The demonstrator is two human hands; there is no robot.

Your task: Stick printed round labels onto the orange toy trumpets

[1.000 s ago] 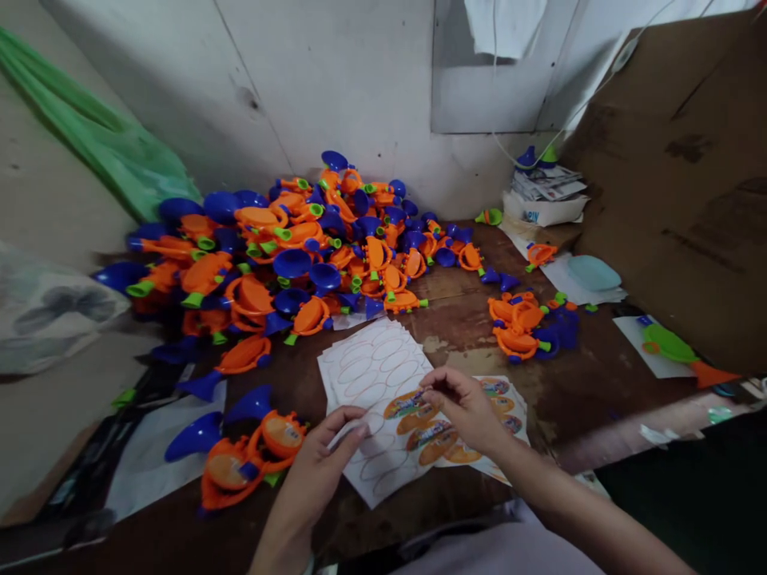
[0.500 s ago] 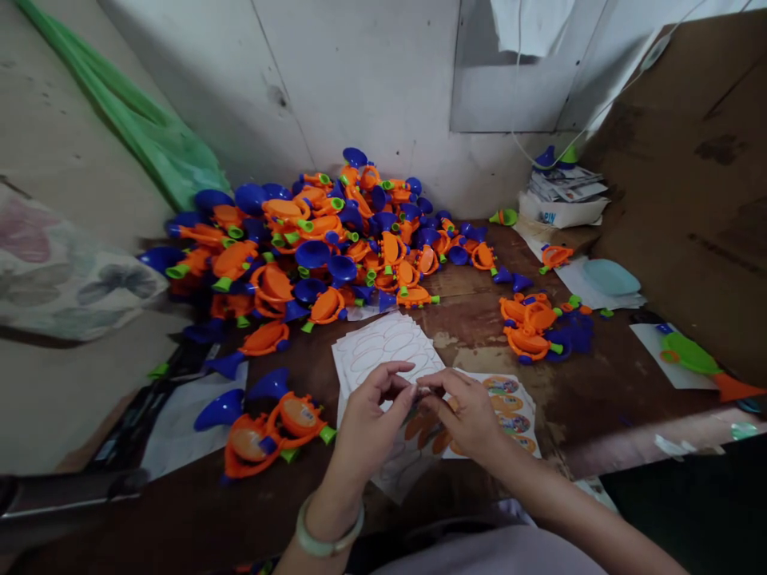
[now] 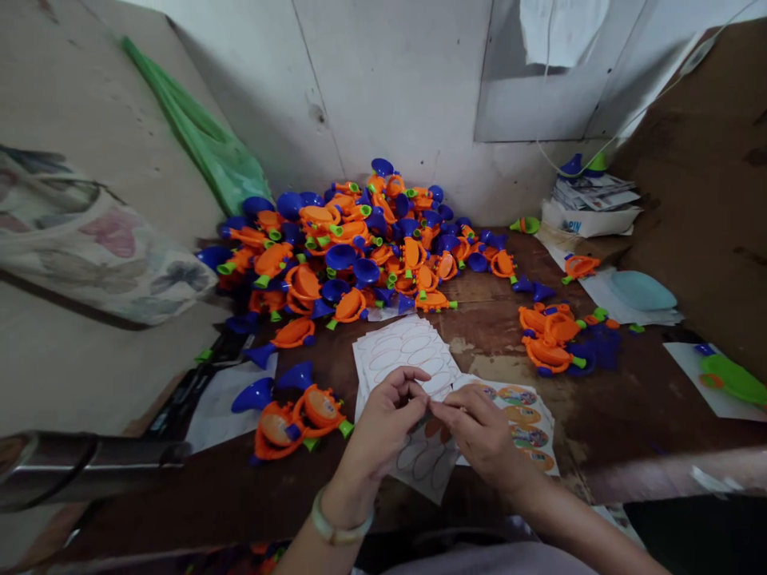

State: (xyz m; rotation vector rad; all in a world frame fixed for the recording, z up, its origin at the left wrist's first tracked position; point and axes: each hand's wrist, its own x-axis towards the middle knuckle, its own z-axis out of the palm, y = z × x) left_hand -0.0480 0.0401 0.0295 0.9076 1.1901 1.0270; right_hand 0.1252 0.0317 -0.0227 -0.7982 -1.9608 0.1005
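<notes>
My left hand (image 3: 392, 411), with a pale bangle on the wrist, is closed in a pinch. My right hand (image 3: 482, 427) is closed too, its thumb and forefinger meeting the left fingertips. Below the fingertips hangs a thin see-through sticker sheet (image 3: 425, 471) with oval outlines and a few orange ovals. What lies right between the fingertips is too small to make out. Just behind my hands is a stack of white sheets with empty ovals (image 3: 407, 339). Under the right hand lie printed sticker sheets (image 3: 527, 415). Two orange toy trumpets with oval labels (image 3: 300, 419) lie to the left.
A big heap of orange and blue toy trumpets (image 3: 359, 247) fills the table's back. At the right are a few more trumpets (image 3: 548, 335), a light blue lid-like piece (image 3: 644, 290) and a box of papers (image 3: 590, 212). A metal cylinder (image 3: 89, 471) juts in at left.
The view has shifted left, so things sit further right. My fingertips have come together more closely, and the sticker sheet hangs further into sight below them.
</notes>
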